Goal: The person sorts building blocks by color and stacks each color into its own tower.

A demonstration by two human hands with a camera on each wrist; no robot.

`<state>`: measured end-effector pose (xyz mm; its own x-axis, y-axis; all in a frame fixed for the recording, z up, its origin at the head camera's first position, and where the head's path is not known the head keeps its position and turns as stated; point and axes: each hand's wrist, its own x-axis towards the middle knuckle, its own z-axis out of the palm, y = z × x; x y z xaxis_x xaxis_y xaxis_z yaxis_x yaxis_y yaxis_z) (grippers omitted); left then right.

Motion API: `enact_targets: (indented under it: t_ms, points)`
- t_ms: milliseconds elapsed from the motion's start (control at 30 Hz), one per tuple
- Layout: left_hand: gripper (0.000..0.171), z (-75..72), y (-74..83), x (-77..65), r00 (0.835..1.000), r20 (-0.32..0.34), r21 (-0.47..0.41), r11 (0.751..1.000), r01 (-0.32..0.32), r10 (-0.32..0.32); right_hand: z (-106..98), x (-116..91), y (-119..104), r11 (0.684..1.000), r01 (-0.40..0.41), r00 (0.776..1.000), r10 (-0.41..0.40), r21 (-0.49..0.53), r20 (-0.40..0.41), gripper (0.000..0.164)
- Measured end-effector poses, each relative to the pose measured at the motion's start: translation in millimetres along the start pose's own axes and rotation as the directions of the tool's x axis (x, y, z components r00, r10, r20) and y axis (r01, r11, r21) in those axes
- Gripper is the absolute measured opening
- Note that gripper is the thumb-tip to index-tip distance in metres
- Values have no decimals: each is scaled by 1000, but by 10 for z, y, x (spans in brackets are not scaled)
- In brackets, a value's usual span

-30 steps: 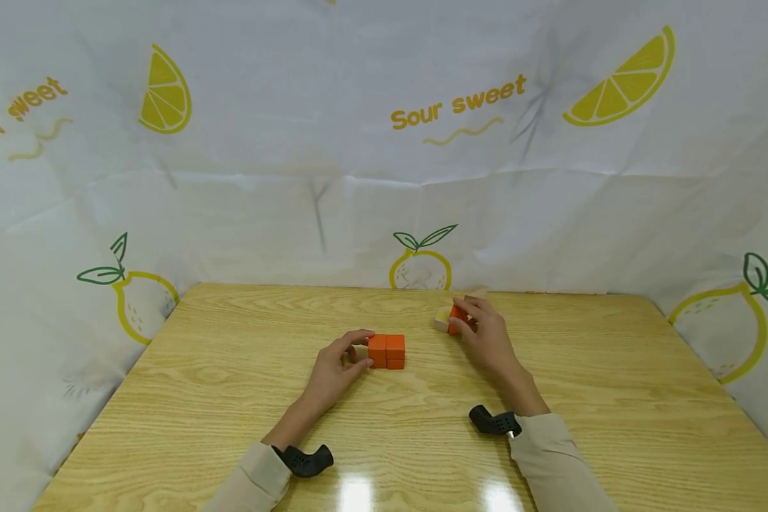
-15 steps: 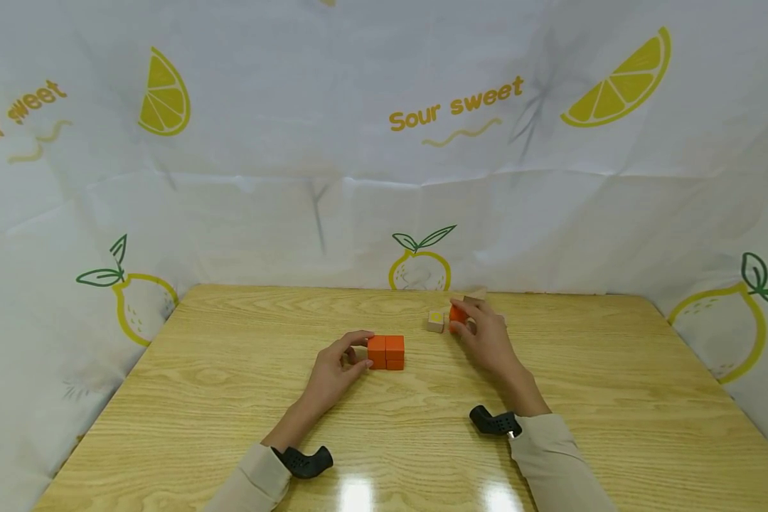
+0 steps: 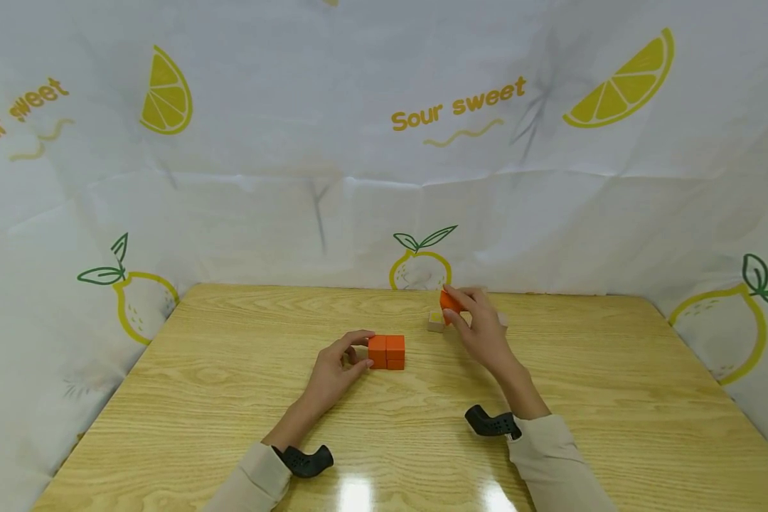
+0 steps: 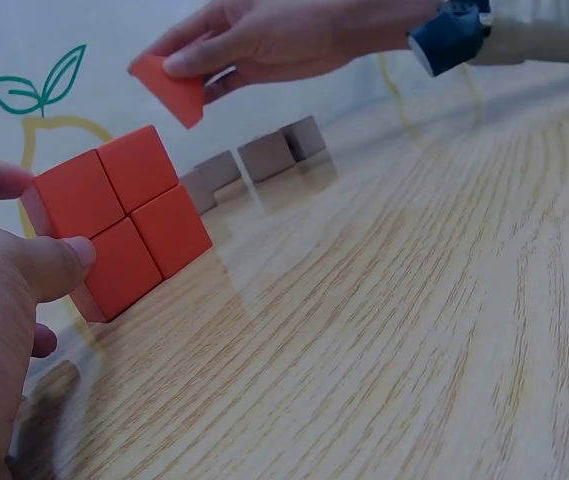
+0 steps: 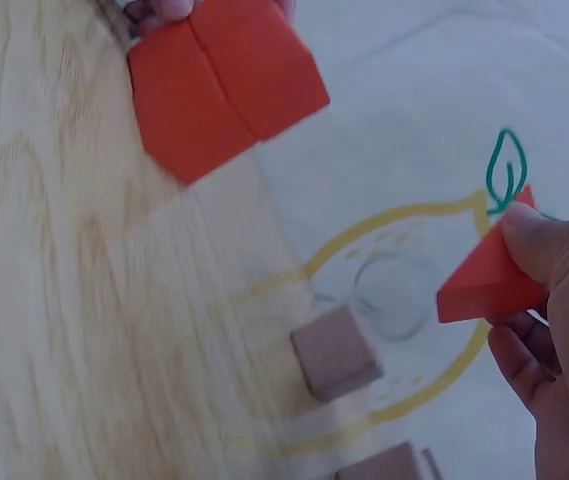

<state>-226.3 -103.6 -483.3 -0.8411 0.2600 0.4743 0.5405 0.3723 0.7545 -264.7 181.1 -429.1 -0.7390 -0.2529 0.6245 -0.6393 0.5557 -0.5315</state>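
Several orange cube blocks point(image 3: 386, 353) stand as a two-by-two wall on the table, seen face-on in the left wrist view. My left hand point(image 3: 329, 370) holds the wall's left side, its thumb on the front and the index finger at the upper edge. Raised off the table behind and to the right, my right hand point(image 3: 486, 334) pinches an orange triangular block point(image 5: 489, 285) between thumb and fingers. In the left wrist view this triangular block point(image 4: 174, 92) has a corner pointing down. Part of it is hidden by the fingers in the head view.
A plain wooden cube with a yellow mark point(image 3: 435, 323) sits below the right hand. Several more wooden blocks point(image 4: 266, 157) stand near the table's back edge, partly covered by that hand in the head view. A white printed cloth point(image 3: 281, 227) hangs behind the wooden table point(image 3: 230, 427).
My right hand first pushed the marked wooden cube a little left, then lifted the orange triangular block up and left from among the wooden blocks. My left hand and the orange wall stayed put.
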Motion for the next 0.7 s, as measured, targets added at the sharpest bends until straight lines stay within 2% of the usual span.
enact_targets:
  t_ms: [133, 333, 467, 567, 700]
  points:
    - [49, -1, 4, 3, 1000, 4, -1, 1000, 4, -4, 26, 31, -118, 998, -3, 1000, 2, 59, 23, 49]
    - [49, -3, 4, 5, 1000, 9, -4, 1000, 11, -11, 100, 55, -270, 992, 54, 998, -57, 114, 20, 46]
    - [49, -4, 4, 7, 1000, 11, -13, 1000, 3, -3, 164, 43, -358, 985, 36, 997, -46, 166, 59, 45]
    - [48, -7, 0, 7, 1000, 12, -17, 1000, 2, -2, 224, 36, -403, 985, 48, 994, -64, 169, 92, 45]
    - [49, -9, -5, 7, 1000, 15, -22, 1000, 2, -2, 304, 30, -446, 985, 104, 987, -118, 135, 107, 46]
